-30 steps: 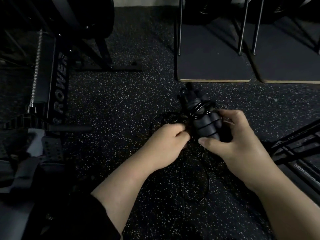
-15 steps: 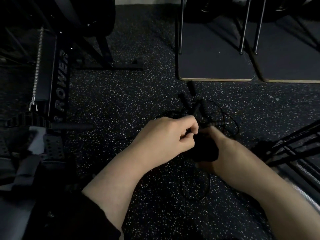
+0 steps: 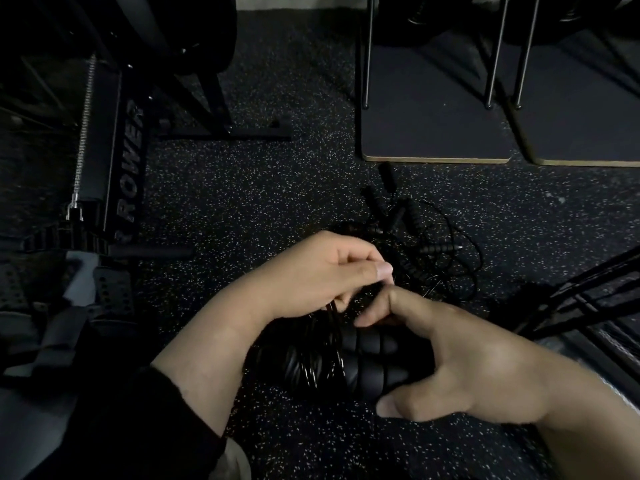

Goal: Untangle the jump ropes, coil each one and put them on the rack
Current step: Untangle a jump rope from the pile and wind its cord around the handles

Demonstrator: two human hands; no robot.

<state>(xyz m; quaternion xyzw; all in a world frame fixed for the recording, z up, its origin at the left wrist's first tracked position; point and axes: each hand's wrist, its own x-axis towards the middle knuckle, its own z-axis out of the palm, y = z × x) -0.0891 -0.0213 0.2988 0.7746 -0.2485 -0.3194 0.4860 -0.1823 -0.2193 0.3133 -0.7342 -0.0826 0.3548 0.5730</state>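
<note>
My right hand (image 3: 460, 362) grips a bundle of black ribbed jump rope handles (image 3: 372, 362) with thin black cord wrapped around it, held low over the floor. My left hand (image 3: 322, 271) sits just above the bundle and pinches strands of the cord (image 3: 332, 313) between thumb and fingers. Beyond my hands, several more black handles (image 3: 398, 209) and loose loops of tangled cord (image 3: 457, 258) lie on the speckled rubber floor. The rack is not clearly in view.
A rowing machine (image 3: 114, 157) with footplates stands at the left. Two dark boards (image 3: 433, 126) with thin metal legs on them lie at the back right. Black metal bars (image 3: 588, 292) cross the floor at the right edge.
My right hand has pulled the handle bundle down and toward me, away from the pile on the floor. My left hand shifted above it and took hold of the cord.
</note>
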